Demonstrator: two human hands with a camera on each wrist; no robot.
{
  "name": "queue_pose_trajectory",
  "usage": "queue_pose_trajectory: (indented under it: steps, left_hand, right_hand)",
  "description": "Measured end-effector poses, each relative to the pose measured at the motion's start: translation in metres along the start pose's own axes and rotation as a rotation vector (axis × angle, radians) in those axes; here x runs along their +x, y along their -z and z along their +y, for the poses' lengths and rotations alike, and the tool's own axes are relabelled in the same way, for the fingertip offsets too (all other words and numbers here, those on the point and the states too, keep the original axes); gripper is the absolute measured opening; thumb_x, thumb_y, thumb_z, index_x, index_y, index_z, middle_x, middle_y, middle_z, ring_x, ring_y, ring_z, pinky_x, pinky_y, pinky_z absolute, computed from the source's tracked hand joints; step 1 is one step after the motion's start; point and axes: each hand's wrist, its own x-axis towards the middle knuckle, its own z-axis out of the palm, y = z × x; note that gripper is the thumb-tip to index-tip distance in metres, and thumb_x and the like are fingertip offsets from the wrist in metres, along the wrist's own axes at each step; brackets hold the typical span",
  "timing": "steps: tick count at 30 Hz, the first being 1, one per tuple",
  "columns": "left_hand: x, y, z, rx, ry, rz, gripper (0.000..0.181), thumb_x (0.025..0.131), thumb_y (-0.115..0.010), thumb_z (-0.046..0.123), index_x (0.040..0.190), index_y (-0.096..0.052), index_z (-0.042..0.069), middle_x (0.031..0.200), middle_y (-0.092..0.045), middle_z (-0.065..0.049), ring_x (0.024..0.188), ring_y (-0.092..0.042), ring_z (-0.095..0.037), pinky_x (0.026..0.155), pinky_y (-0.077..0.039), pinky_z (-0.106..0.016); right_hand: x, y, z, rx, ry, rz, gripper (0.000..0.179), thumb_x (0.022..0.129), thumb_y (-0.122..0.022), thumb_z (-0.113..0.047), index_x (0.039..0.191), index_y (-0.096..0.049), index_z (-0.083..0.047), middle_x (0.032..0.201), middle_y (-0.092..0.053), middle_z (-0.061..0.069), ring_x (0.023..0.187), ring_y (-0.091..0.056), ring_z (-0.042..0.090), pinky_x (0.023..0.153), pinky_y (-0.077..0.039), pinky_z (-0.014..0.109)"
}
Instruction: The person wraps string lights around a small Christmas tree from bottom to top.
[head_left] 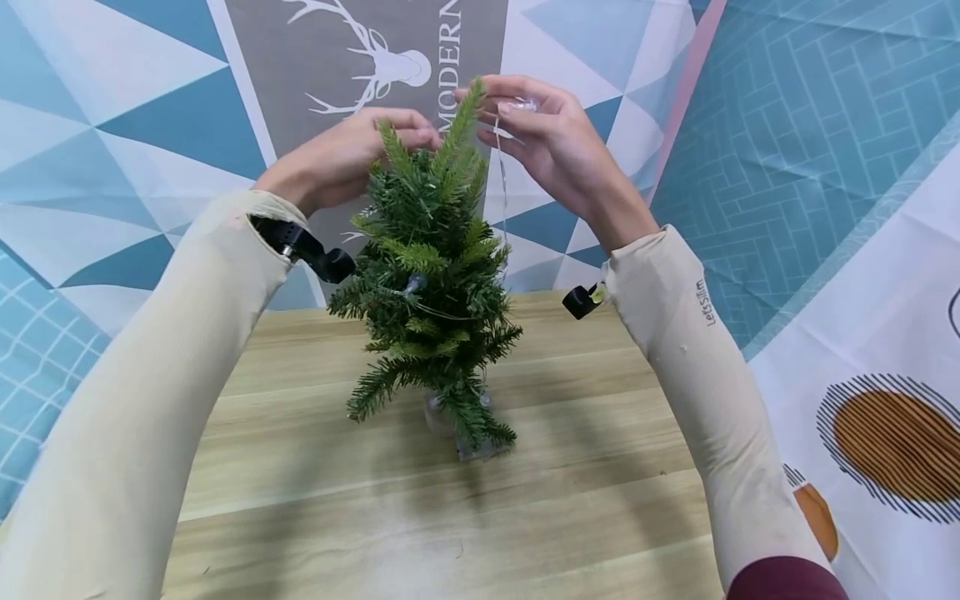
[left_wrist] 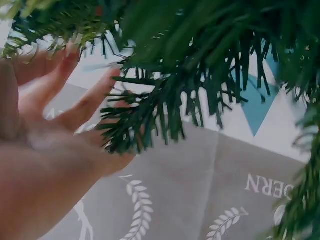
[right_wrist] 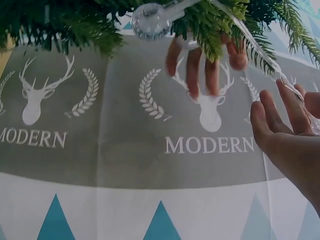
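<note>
A small artificial Christmas tree (head_left: 427, 275) stands upright on the wooden table, between my two hands. My right hand (head_left: 551, 137) is just right of the treetop and pinches a clear string of fairy lights (right_wrist: 252, 42) between thumb and fingers. From there the thin wire hangs down along the tree's right side. A clear round bulb (right_wrist: 150, 21) hangs by the branches in the right wrist view. Behind the top left branches, my left hand (head_left: 352, 154) reaches with extended, loosely bent fingers (right_wrist: 193, 70); its fingertips are partly hidden by needles in the head view.
The light wooden table (head_left: 300, 475) lies under the tree. A patterned cloth backdrop (head_left: 292, 50) with a deer head print hangs close behind it. On the right is white cloth (head_left: 847, 350) with brown ovals. Black wrist cameras (head_left: 581, 302) stick out from the sleeves.
</note>
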Motion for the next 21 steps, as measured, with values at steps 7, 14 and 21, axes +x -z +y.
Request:
queue_pose_trajectory:
  steps: [7,14,21]
  left_hand:
    - [-0.012,0.015,0.011,-0.142,-0.147,0.183,0.033,0.085,-0.061,0.018,0.108,-0.054,-0.004,0.110,-0.057,-0.016,0.111,-0.047,-0.025,0.100,-0.031,-0.037]
    - [-0.027,0.019,0.029,-0.095,-0.257,0.310,0.031,0.081,-0.065,0.014,0.100,-0.057,-0.009,0.092,-0.060,-0.015,0.081,-0.056,-0.023,0.080,-0.046,-0.031]
    - [-0.035,0.016,0.041,0.144,-0.277,0.428,0.028,0.084,-0.061,0.019,0.097,-0.061,-0.006,0.091,-0.062,-0.008,0.068,-0.055,-0.018,0.074,-0.048,-0.024]
  right_hand:
    - [-0.006,0.005,0.003,-0.072,-0.019,0.029,0.031,0.090,-0.046,0.001,0.121,-0.050,0.001,0.126,-0.046,0.019,0.117,-0.045,0.030,0.099,-0.037,0.036]
    - [-0.010,0.008,0.002,-0.234,0.020,0.093,0.027,0.088,-0.054,-0.008,0.115,-0.056,0.000,0.106,-0.060,0.021,0.104,-0.053,0.035,0.091,-0.042,0.040]
    - [-0.014,0.007,0.004,-0.287,0.059,0.124,0.024,0.084,-0.061,-0.007,0.105,-0.059,0.005,0.069,-0.057,0.017,0.065,-0.055,0.030,0.068,-0.048,0.036]
